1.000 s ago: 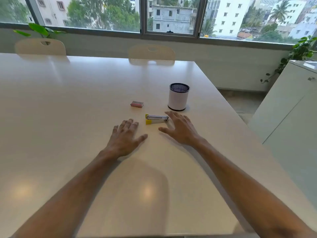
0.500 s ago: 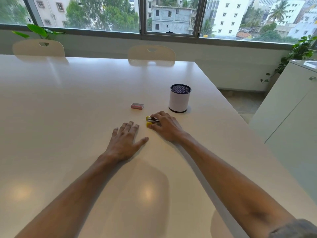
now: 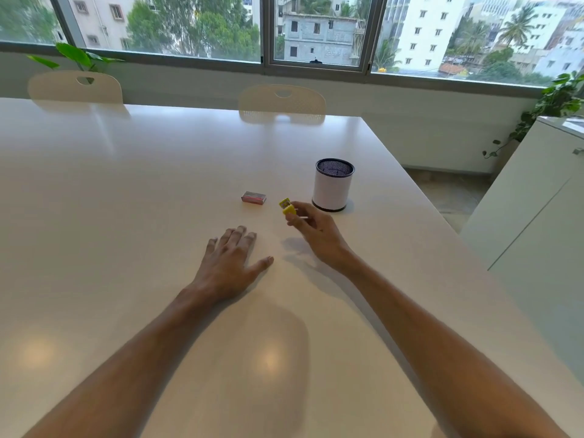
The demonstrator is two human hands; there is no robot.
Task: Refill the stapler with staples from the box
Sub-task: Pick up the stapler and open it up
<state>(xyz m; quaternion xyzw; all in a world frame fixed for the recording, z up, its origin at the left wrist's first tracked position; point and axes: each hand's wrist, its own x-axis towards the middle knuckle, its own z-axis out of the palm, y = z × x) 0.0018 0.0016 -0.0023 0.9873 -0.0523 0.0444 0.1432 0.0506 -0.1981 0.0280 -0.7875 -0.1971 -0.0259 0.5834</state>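
- My right hand [image 3: 316, 232] is curled around the small yellow stapler [image 3: 287, 207], holding it just above the white table [image 3: 126, 200]; only its yellow end pokes out past my fingertips, with a thin pale part showing between my fingers.
- My left hand [image 3: 229, 263] lies flat on the table, palm down, fingers loosely spread and thumb out to the side, holding nothing.
- The two hands are near each other, with a bare strip of tabletop between them.
- The box of staples [image 3: 253, 197], small and reddish, lies closed on the table ahead of my left hand and just to the left of the stapler, not touching it.
- A white cup with a dark mesh rim [image 3: 333, 184] stands upright just beyond and right of my right hand, close to my knuckles.
- The table's right edge runs diagonally past the cup, well to the right of my right forearm.
- To my left and ahead, the tabletop stretches wide and bare as far as two pale chair backs [image 3: 281, 101] at the far edge.
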